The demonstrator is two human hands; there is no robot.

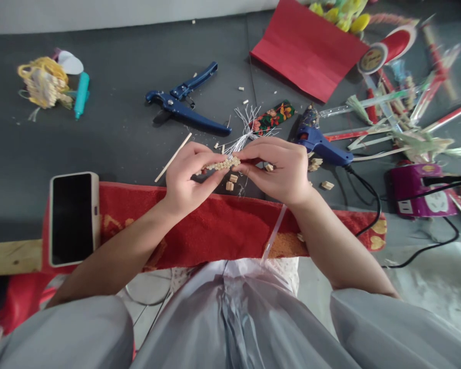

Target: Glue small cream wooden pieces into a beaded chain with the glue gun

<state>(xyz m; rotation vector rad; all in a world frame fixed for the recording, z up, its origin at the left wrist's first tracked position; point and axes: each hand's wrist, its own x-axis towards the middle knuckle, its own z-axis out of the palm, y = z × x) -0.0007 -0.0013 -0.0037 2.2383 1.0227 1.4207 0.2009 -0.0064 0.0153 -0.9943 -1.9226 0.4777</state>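
Note:
Both my hands meet over the near edge of a dark grey mat (119, 128). My left hand (186, 177) and my right hand (278, 169) are closed in a pinch on the two ends of a short row of small pale wooden pieces (223, 164) joined side by side. A few loose wooden bits (231, 182) lie just below it. A bundle of thin white strands (244, 130) fans out behind my fingers. A blue glue gun (318, 143) lies just right of my right hand.
Blue cutting pliers (186, 105), a thin wooden stick (172, 158), a phone (74, 218) on a red cloth (215, 228), folded red paper (307, 48), a yellow bundle (42, 82), a teal marker (81, 95), a purple power strip (420, 189) and a heap of coloured sticks (403, 107) at right.

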